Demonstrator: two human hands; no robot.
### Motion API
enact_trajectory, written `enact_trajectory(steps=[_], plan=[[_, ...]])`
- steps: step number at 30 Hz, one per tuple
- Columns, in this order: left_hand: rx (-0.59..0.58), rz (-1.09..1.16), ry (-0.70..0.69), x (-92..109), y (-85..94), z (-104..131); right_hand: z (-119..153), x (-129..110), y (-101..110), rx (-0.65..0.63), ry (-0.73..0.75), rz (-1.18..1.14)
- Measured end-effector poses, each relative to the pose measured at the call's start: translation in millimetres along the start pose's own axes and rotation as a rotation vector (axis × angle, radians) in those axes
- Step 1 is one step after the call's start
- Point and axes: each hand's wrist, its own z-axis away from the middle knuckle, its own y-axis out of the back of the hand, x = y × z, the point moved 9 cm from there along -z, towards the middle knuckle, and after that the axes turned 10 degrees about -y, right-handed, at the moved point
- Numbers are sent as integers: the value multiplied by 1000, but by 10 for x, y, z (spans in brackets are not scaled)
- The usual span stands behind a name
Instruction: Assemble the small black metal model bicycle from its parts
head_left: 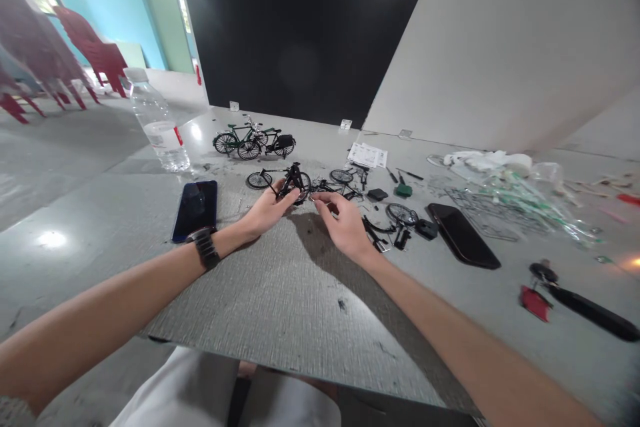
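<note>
My left hand (273,209), with a black watch on its wrist, grips a small black model bicycle (295,179) above the grey table. Close by on the right, my right hand (341,221) is closed, thumb and forefinger pinched at the bicycle's lower right side. Whatever sits in that pinch is too small to name. Behind my hands stand finished-looking model bicycles (250,140), one green and one black. Loose model parts lie to the right of my right hand, among them a spoked wheel (401,214) and a dark green piece (403,191).
A phone (196,211) and a water bottle (159,125) stand or lie on the left. On the right are another phone (463,235), keys with a black strap (590,310), plastic wrapping (525,200) and printed sheets (367,155). A black panel (300,33) rises behind.
</note>
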Motion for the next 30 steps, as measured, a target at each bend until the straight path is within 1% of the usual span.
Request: enact_trajectory(steps=[4, 7, 11, 14, 19, 23, 27, 30], plan=[[-40, -98, -55, 78, -36, 8, -4, 70, -42, -26, -86, -80], [-60, -153, -125, 170, -74, 11, -4, 69, -56, -45, -117, -109], [-80, -215, -222, 288, -117, 19, -7, 95, -58, -38, -146, -151], [-122, -292, -267, 311, -153, 30, -6, 124, -67, -37, -156, -169], [-236, -479, -357, 278, -230, 64, 20, 126, -69, -50, -186, -159], [-249, -625, -445, 311, -254, 91, 37, 110, -66, -53, -200, -154], [-306, -651, -555, 412, -326, 148, 38, 113, -81, -57, -185, -181], [-337, -641, -598, 459, -350, 180, 34, 120, -75, -41, -165, -186]])
